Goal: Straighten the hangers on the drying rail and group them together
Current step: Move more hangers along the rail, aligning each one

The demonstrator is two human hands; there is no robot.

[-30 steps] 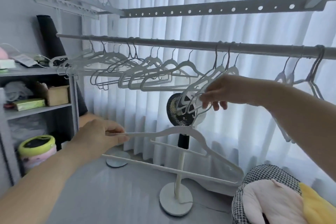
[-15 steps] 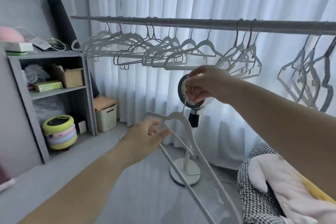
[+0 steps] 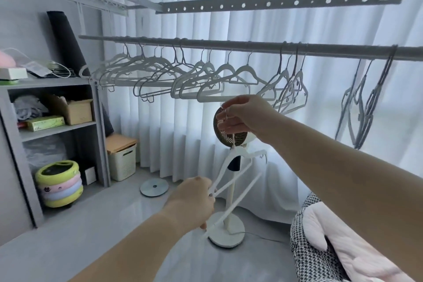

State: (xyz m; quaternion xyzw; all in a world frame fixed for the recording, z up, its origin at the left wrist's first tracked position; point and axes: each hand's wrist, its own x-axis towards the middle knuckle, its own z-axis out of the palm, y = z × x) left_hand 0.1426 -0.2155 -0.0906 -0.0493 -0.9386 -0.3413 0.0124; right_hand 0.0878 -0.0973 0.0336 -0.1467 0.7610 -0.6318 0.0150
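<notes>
A grey drying rail runs across the view with several white hangers bunched along its left and middle. A tilted cluster of hangers hangs right of centre, and several grey hangers dangle at the far right. One loose white hanger is off the rail, below it. My right hand pinches its metal hook. My left hand grips its lower shoulder end, so the hanger slants steeply.
A white standing fan stands right behind the loose hanger, before the white curtain. A grey shelf unit with boxes is at the left, a lidded bin beside it. A checked cushion lies at the lower right.
My right hand left the hung cluster and took the loose hanger's hook. My left hand shifted from the hook end to the lower shoulder end, swinging the hanger from level to steep.
</notes>
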